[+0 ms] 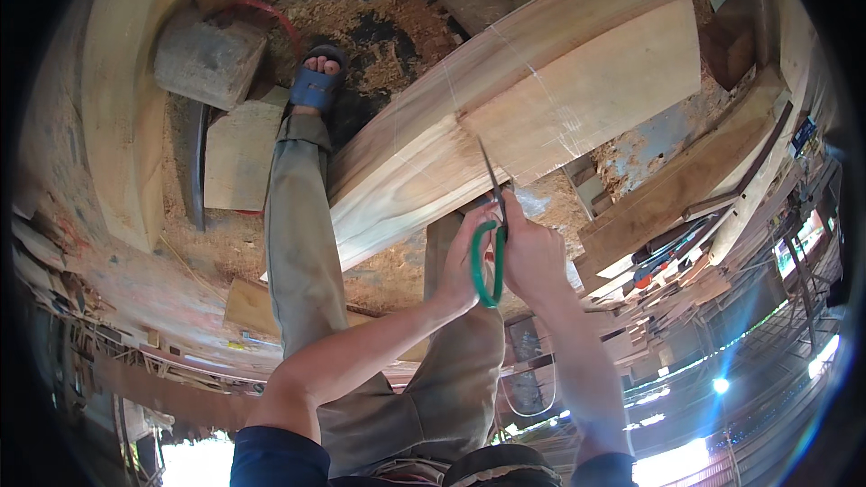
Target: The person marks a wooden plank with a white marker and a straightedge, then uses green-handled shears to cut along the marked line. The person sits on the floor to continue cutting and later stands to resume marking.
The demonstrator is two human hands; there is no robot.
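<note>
Both hands meet in front of me over a thick pale timber block (586, 81), marked with lines across its faces. My left hand (472, 248) is closed beside a tool with a green loop handle (477, 281) and a dark, narrow, pointed blade (490, 167). Against the same tool, on its other side, my right hand (534, 248) is closed with its fingers curled. The loop hangs toward me below the fingers, while the blade points away over the near face of the timber. The tool's exact kind is unclear, and the hands hide its middle.
A blue sandal (316, 87) covers my left foot beside the timber. At the left stand a grey-brown block (209, 56), a pale block (242, 158) and a long plank (126, 99). More planks (690, 171) lie to the right, with sawdust (379, 4) on the ground.
</note>
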